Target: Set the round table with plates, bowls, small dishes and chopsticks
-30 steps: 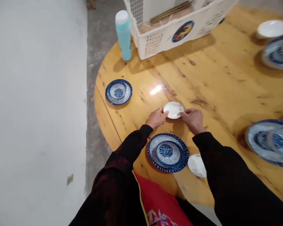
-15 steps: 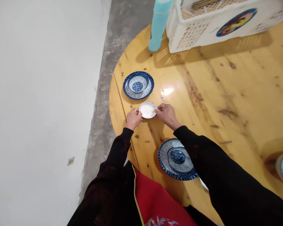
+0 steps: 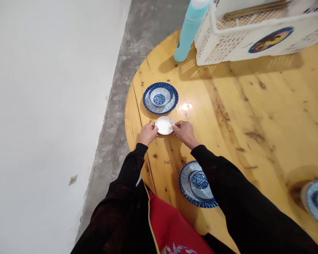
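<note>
Now both hands' fingers still grip the white saucer, shifted beside the blue plate.

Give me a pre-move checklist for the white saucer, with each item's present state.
1. Left hand on the saucer rim: ok.
2. Right hand on the opposite rim: ok.
3. Saucer apart from the blue plate beyond it: cannot tell, the rims look very close.
4. Saucer well inside the table edge: ok.
5. Saucer resting flat or lifted: cannot tell.
6. Bowl sits centred on the blue plate: ok.
</note>
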`<state>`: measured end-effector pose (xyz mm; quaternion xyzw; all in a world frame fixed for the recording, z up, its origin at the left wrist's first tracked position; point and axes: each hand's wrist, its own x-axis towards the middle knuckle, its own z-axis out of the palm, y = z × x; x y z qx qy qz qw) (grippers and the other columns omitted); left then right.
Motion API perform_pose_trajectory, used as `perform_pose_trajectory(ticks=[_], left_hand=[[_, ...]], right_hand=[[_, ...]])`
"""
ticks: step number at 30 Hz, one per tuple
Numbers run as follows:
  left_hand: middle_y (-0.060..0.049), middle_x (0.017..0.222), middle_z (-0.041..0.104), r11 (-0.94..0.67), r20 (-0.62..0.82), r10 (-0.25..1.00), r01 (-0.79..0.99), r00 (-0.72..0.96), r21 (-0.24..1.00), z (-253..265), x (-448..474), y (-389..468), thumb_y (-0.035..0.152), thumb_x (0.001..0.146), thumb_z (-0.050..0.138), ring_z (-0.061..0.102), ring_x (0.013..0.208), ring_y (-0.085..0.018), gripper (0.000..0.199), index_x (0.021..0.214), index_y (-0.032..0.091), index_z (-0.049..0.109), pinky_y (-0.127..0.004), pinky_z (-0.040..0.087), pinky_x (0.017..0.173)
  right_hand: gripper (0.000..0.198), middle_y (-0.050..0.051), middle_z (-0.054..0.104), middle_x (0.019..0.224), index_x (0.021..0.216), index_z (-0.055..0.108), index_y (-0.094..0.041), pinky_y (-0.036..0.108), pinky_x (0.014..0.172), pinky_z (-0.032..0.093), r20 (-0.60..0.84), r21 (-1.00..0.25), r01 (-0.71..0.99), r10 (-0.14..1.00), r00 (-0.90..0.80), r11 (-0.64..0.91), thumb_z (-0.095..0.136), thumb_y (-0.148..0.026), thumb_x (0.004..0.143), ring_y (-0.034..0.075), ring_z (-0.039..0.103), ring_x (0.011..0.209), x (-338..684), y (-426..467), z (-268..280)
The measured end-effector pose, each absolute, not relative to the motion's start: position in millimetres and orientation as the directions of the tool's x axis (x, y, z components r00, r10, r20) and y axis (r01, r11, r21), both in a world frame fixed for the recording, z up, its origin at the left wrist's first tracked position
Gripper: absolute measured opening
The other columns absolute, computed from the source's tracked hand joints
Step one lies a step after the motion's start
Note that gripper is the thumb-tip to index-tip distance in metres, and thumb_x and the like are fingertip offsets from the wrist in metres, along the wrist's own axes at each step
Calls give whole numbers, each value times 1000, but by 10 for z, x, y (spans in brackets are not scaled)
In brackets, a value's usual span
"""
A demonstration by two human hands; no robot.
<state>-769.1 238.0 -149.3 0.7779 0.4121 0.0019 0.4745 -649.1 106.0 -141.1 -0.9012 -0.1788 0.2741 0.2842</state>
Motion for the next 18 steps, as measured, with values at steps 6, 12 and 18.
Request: perform_pose_trajectory(ticks=[6,12,18], left_hand=[[0,59,65,-210,-387,653,646,651,734,-1435,-7751,2438,24,87,49,69,63,-17,15,75,19,57,-30,55,73],[0,59,65,-234,-376,656,650,655,723,-1396,-7812,2523,24,87,49,70,65,-17,16,73,19,56,-28,54,71],[0,60,65,-258,-367,652,649,664,715,-1405,-7819,2590,27,87,49,69,62,-17,18,72,20,55,-26,52,66]], right_hand=[[17,5,70,63,85,72,-13,28,70,46,-398,-626,165,495,773,-762,56,-19,82,22,68,73,-6560,1115,-1437],[20,7,72,70,90,72,-12,27,72,46,-390,-607,216,523,758,-765,54,-18,84,22,68,76,-6614,1198,-1414],[24,11,75,86,95,74,-11,26,73,45,-373,-542,333,576,727,-771,55,-22,88,21,68,81,-6627,1226,-1329]])
